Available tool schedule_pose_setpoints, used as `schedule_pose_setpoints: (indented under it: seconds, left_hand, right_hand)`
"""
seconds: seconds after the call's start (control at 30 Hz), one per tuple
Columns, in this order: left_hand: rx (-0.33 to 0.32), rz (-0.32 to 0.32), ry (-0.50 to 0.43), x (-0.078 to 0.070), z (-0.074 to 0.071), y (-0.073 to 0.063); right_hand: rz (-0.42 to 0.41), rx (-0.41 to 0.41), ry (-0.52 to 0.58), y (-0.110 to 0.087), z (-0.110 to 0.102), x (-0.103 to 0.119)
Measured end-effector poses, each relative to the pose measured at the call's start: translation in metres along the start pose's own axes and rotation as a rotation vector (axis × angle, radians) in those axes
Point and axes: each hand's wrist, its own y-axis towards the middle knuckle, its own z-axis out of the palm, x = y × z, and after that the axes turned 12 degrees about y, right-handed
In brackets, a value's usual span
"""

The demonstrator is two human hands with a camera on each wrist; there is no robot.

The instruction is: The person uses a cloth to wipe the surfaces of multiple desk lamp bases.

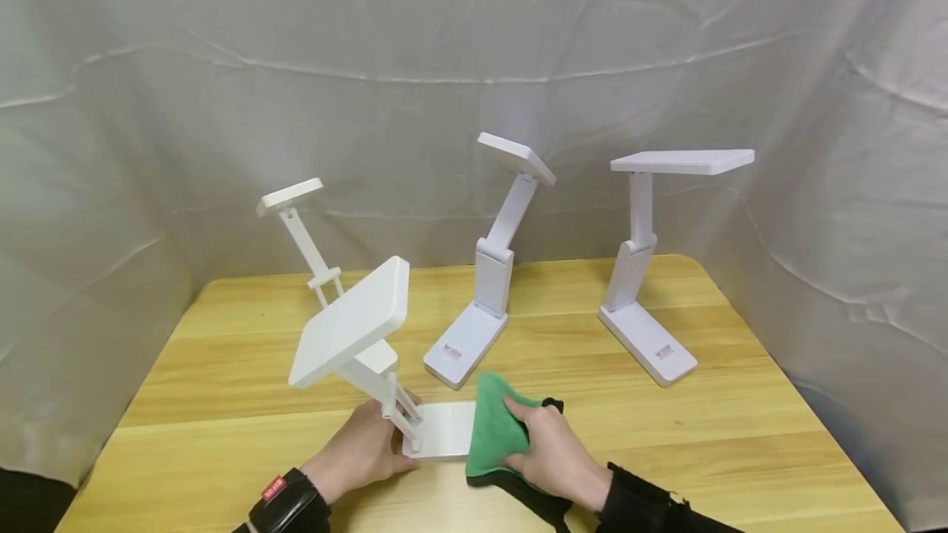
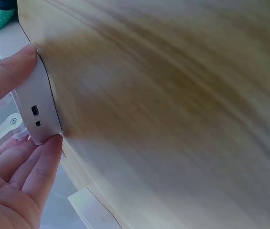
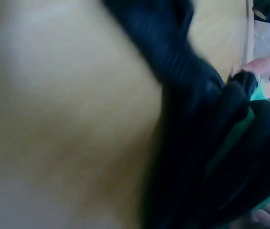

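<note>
A white folding desk lamp stands at the front middle, its flat head [image 1: 351, 323] tilted and leaning left above its base [image 1: 444, 428]. My left hand [image 1: 363, 447] grips the hinge end of that base, thumb on one long side and fingers on the other. Two small ports show in the base's end face [image 2: 35, 112] in the left wrist view. With thumb and fingers my right hand [image 1: 551, 451] holds a green cloth with a dark backing [image 1: 490, 430] over the base's right end. Dark folds of the cloth [image 3: 192, 143] fill much of the right wrist view.
Three more white lamps stand unfolded farther back: one at the left [image 1: 304, 241], partly behind the front lamp's head, one in the middle [image 1: 467, 344], one at the right [image 1: 648, 344]. Pale sheeting [image 1: 370, 15] encloses the wooden table [image 1: 726, 451] at the back and sides.
</note>
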Motion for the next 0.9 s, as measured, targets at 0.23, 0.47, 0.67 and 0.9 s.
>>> schedule_pose_setpoints:
  seconds: [0.23, 0.47, 0.67, 0.9]
  left_hand:
    - [0.019, 0.001, 0.001, 0.002, 0.000, 0.000]
    - [0.011, 0.012, 0.009, 0.004, 0.001, 0.002]
    - [0.016, 0.018, 0.005, 0.004, 0.001, 0.001]
    - [0.019, 0.031, 0.001, 0.003, 0.000, 0.001]
  right_hand:
    - [-0.036, 0.001, -0.072, 0.000, -0.003, 0.002]
    - [-0.009, 0.099, -0.052, 0.014, -0.008, -0.001]
    - [-0.075, 0.081, -0.077, 0.014, -0.017, -0.009]
    - [-0.141, 0.246, -0.288, 0.026, -0.026, -0.005]
